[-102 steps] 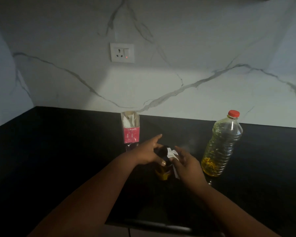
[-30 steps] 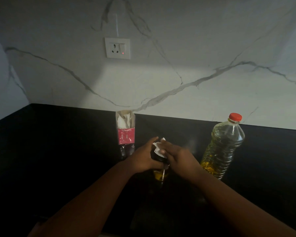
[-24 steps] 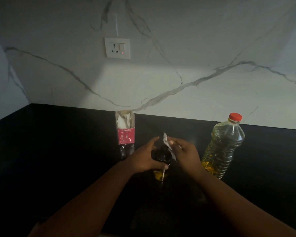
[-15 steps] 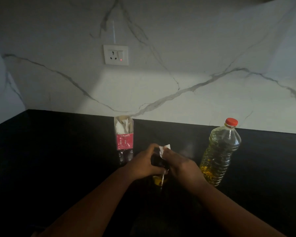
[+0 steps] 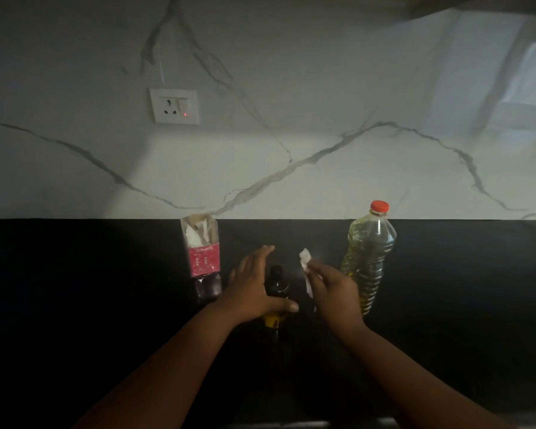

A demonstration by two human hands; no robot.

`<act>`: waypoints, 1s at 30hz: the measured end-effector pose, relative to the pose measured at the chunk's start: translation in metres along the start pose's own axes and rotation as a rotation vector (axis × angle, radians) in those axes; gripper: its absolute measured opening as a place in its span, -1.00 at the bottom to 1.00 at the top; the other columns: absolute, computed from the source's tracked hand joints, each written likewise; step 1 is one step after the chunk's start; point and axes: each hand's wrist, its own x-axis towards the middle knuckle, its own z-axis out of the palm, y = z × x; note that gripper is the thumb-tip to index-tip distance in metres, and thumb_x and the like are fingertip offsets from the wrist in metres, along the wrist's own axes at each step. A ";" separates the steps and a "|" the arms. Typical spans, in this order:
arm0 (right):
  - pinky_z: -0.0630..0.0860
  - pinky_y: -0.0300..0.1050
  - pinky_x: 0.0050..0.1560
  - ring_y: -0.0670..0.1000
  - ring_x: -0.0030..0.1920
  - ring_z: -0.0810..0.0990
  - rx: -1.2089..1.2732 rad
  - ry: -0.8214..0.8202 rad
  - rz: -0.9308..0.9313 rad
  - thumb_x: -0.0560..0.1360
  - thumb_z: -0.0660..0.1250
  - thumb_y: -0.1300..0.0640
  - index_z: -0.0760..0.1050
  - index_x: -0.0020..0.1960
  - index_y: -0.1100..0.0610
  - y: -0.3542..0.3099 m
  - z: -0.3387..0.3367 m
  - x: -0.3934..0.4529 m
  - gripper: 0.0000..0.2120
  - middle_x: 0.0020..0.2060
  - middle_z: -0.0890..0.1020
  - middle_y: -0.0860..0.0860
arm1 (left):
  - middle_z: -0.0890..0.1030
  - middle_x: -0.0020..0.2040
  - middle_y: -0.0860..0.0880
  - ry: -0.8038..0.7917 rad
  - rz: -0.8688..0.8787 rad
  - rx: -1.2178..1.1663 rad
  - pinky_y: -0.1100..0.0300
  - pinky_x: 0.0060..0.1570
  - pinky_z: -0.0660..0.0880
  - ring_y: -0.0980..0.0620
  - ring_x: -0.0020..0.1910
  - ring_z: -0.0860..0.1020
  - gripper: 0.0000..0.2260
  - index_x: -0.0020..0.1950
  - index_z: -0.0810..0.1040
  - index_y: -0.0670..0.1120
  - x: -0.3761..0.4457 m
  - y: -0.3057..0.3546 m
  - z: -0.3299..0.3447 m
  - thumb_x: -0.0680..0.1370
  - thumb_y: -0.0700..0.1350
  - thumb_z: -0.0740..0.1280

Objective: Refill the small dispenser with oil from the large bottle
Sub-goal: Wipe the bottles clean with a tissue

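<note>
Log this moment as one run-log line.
left hand: steadies small dispenser | right hand: holds tissue | large bottle: capped, upright | pour: not started

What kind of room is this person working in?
Most likely a home kitchen. A black countertop meets a white marble-look backsplash with a wall socket, and a large oil bottle with a red cap stands beside a small dark dispenser.

Red-labelled tissue pack [image 5: 201,257] – upright on black counter [image 5: 90,289], wall socket [image 5: 174,106]

Dark small dispenser [image 5: 276,284] upright, left of red-capped large bottle [image 5: 369,258].
</note>
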 end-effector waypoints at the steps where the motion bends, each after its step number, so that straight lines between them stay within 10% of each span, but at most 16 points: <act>1: 0.56 -0.26 -0.18 -0.24 -0.26 0.58 0.048 0.044 0.055 0.58 0.28 0.16 0.59 0.19 0.09 0.000 -0.005 -0.003 -0.78 -0.21 0.64 -0.14 | -0.05 0.62 0.08 0.050 0.050 0.036 -0.17 0.53 -0.03 -0.01 0.59 -0.05 0.05 0.58 -0.10 0.18 -0.001 0.007 0.000 0.30 0.36 0.48; 8: 0.60 -0.13 -0.08 -0.07 -0.10 0.63 0.436 0.321 0.290 0.55 0.31 0.17 0.60 -0.02 0.01 -0.014 -0.078 -0.023 -0.88 -0.13 0.66 -0.04 | 0.16 0.57 0.10 0.320 0.328 -0.015 -0.08 0.48 -0.08 0.12 0.53 0.06 -0.26 0.52 0.21 0.13 0.013 0.063 0.002 0.42 0.45 0.11; 15: 0.58 0.07 0.06 0.05 0.01 0.62 0.673 0.492 0.514 0.51 0.37 0.12 0.64 0.03 0.10 0.010 -0.142 0.016 -0.86 -0.07 0.66 0.02 | 0.34 0.47 0.07 0.173 0.348 -0.182 0.05 0.40 0.28 0.09 0.44 0.26 -0.53 0.47 0.35 0.07 0.044 0.138 0.010 0.60 0.15 0.29; 25: 0.46 -0.34 -0.25 -0.26 -0.28 0.56 0.343 0.214 0.003 0.63 0.16 -0.02 0.59 0.08 0.00 0.016 -0.111 0.071 -0.76 -0.27 0.60 -0.17 | 0.60 0.29 0.02 0.323 0.227 -0.356 0.43 0.08 0.41 0.07 0.26 0.54 -0.72 0.33 0.56 0.01 0.090 0.187 0.027 0.63 -0.02 0.29; 30: 0.24 0.09 0.47 -0.03 0.50 0.21 0.051 0.006 -0.218 0.58 -0.15 -0.31 0.14 0.52 0.06 0.049 -0.079 0.059 -0.34 0.47 0.31 0.00 | 0.64 0.22 0.10 0.407 0.151 -0.477 0.16 0.23 0.53 0.14 0.21 0.57 -0.78 0.24 0.63 0.06 0.091 0.180 0.028 0.60 0.00 0.36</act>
